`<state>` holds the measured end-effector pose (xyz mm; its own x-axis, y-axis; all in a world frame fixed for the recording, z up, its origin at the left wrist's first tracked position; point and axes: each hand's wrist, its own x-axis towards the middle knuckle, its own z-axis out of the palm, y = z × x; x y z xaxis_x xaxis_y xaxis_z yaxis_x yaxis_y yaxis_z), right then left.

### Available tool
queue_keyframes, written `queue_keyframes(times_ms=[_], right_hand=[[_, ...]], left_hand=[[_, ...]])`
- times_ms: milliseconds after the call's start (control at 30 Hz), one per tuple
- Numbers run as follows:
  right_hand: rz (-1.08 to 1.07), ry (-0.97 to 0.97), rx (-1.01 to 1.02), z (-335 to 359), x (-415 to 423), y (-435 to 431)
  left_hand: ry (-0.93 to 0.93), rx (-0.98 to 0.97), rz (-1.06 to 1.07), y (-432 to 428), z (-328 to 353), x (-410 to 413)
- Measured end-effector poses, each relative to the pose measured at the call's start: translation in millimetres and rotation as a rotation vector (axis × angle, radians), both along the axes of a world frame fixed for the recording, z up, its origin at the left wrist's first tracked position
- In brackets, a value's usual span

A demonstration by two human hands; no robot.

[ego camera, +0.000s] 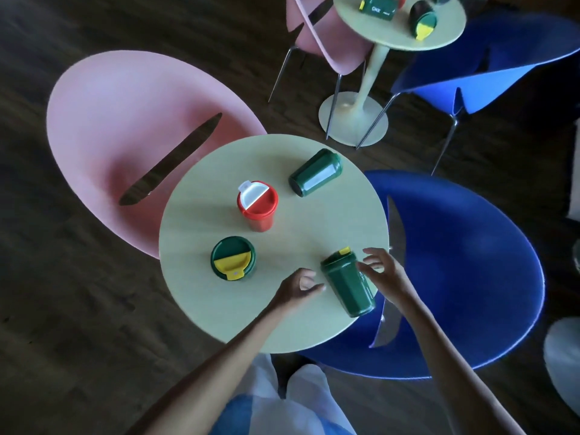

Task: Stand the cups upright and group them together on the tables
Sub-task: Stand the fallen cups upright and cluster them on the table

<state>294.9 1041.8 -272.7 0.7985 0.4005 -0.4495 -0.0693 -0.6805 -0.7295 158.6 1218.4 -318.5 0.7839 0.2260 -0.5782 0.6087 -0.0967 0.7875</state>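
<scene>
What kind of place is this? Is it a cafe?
Probably a cafe or lounge: small round tables, a pink chair and a blue chair beside them, and lidded drinking cups.

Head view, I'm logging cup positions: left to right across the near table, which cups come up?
In order: upright green cup, upright red cup, far tipped green cup, near tipped green cup.

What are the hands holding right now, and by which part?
Nothing yet: left hand and right hand flank the nearer lying green cup, with no grip closed on it.
</scene>
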Motion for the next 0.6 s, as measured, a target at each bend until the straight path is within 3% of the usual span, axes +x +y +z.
queue_keyframes(times_ms=[233,433,600], right_hand=[[0.167,0.271,-0.114,-33.0,28.6,0.8],[0.100,0.278,0.006,-30.4,29.0,-1.3],[0.037,0.275,0.274,-10.1,37.2,0.5]], left_hand=[[0.051,-0.124,0.229,-28.6,-12.9,34.8],[0.002,-0.166,0.334,-36.6,-3.1,40.2],[-0.132,-0.091,0.310,-17.2,15.3,55.1]])
